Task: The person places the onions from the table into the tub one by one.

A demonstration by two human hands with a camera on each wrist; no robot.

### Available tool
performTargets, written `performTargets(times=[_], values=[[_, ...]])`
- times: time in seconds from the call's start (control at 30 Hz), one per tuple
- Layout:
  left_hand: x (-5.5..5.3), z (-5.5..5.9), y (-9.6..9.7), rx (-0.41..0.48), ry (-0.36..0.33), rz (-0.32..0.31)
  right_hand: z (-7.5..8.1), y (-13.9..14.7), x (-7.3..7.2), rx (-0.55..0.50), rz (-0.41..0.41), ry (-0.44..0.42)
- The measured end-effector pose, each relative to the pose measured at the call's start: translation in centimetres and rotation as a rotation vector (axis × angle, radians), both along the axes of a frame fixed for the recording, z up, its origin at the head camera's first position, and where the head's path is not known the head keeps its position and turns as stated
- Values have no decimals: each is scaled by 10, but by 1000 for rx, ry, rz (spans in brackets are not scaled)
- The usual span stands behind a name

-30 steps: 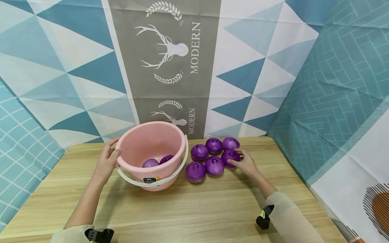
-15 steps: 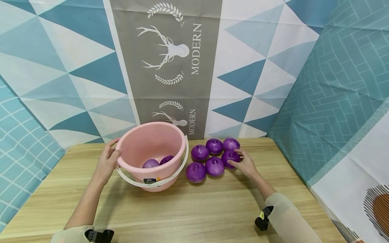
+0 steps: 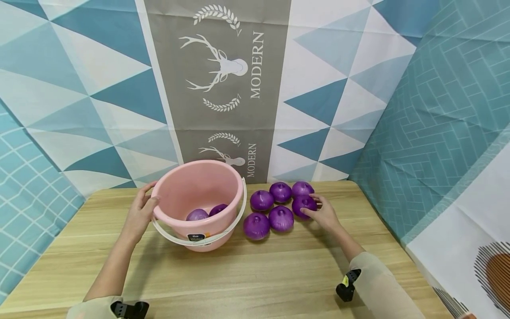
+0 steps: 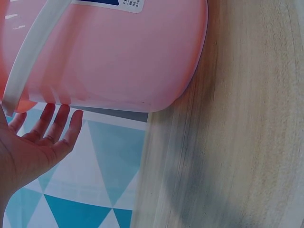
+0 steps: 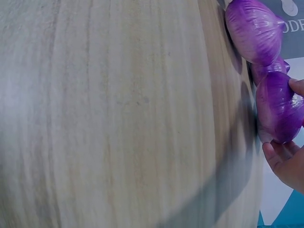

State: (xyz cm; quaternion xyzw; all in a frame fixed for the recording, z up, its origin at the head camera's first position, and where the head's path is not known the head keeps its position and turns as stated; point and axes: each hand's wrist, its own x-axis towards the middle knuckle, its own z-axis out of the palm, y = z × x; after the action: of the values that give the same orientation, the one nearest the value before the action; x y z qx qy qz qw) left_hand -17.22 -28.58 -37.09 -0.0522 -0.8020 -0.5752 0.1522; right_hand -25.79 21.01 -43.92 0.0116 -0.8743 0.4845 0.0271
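Observation:
My left hand (image 3: 140, 215) holds the left rim of a pink bucket (image 3: 215, 230), thumb at the rim and fingers along the outer side. In the left wrist view, the fingertips meet the bucket's wall (image 4: 123, 57). Two purple onions (image 3: 197, 214) show inside the bucket. On the right, my right hand (image 3: 324, 215) grips a glossy purple onion (image 3: 303, 204) between thumb and fingers. Beside that onion (image 5: 278, 107) more of them appear in the right wrist view. Several other onions (image 3: 281, 218) sit grouped on the table between the bucket and my right hand.
The bucket's white handle (image 3: 191, 242) hangs down across its front. A wood-grain table (image 3: 239, 283) runs back to a patterned cloth backdrop (image 3: 318, 88). A teal brick-patterned sheet (image 3: 434, 128) closes off the right side.
The onion in my right hand has shifted slightly right, away from its neighbours, and the fingers have moved with it. My left hand and the bucket have stayed in place.

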Motion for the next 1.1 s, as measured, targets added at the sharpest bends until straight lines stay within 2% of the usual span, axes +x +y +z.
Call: performTargets(times=[0.5,1.1], values=[[0,1,1,-11,1,-10,17,11,3,3,5,-22],[-1,1,2,36,9,-32,36,9,8,18,26,27]])
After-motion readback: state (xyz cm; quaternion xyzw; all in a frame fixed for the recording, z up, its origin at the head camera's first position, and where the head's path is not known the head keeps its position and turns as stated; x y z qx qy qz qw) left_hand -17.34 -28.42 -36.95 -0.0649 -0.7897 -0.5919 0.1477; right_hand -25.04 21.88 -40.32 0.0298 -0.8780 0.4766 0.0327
